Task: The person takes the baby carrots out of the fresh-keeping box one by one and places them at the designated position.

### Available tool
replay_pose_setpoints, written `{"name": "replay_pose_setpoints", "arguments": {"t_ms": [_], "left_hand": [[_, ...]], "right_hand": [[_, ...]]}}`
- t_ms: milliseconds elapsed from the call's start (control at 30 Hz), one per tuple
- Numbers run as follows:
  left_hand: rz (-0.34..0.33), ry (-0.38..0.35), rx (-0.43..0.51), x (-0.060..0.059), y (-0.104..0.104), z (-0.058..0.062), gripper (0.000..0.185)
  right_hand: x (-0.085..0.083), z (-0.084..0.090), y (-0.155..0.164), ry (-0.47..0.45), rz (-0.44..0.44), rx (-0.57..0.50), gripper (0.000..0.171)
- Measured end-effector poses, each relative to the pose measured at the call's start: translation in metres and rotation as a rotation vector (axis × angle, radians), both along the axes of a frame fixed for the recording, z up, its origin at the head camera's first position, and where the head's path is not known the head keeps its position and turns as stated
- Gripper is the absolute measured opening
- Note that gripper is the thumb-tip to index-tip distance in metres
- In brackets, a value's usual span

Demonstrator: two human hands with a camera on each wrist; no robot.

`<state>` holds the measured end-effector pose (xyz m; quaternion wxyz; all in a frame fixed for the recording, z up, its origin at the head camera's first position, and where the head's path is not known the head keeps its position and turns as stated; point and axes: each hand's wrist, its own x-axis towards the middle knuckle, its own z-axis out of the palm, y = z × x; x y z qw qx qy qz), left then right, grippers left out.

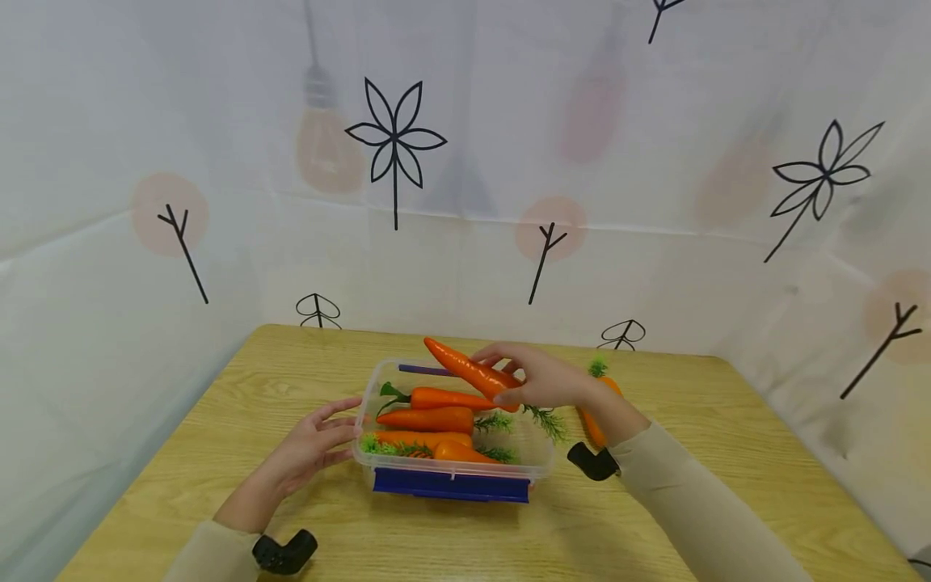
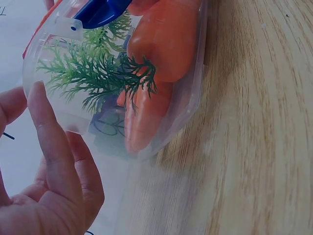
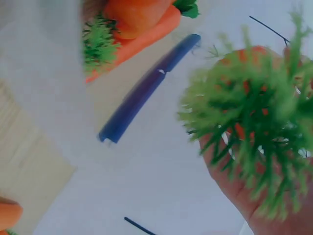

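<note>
My right hand grips an orange carrot over the back right of a clear plastic container. The carrot's tip points up and to the left, and its green leafy top fills much of the right wrist view. Several carrots with green tops lie side by side in the container, which has blue clips. At the container's left side is my left hand, its fingers loosely extended. In the left wrist view, a fingertip rests at the clear rim.
Another carrot lies on the wooden table to the right of the container, partly behind my right wrist. A white curtain with printed plants hangs along the table's back edge and both sides.
</note>
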<state>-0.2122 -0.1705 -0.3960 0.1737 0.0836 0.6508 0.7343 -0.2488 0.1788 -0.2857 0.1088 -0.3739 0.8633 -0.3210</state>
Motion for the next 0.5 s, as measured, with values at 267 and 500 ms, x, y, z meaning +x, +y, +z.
{"name": "replay_pose_setpoints", "arguments": {"t_ms": [267, 500], "left_hand": [[0.009, -0.009, 0.002, 0.0, 0.001, 0.001, 0.065], [0.017, -0.015, 0.003, 0.001, 0.001, 0.002, 0.065]], "right_hand": [[0.007, -0.01, 0.018, 0.088, -0.058, -0.072, 0.053], [0.017, -0.014, 0.029, 0.094, -0.148, -0.139, 0.054]]}}
